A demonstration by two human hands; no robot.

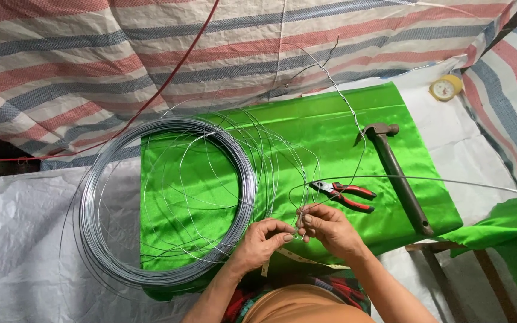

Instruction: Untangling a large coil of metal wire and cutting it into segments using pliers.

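My left hand (pixel 262 241) and my right hand (pixel 329 228) meet near the front edge of a bright green cloth (pixel 330 125), both pinching a short bent piece of thin steel wire (pixel 298 232) between the fingertips. From that piece a loose strand runs up and off to the right. A large coil of grey steel wire (pixel 169 203) lies to the left of my hands, half on the cloth. Red-handled pliers (pixel 345 194) rest just beyond my right hand.
A dark hammer (pixel 399 173) lies on the cloth right of the pliers. A yellow tape roll (pixel 446 88) sits at the far right. A measuring tape (pixel 297 258) lies under my wrists. Striped tarpaulin (pixel 151 54) hangs behind; white sheeting (pixel 25 239) covers the surface at left.
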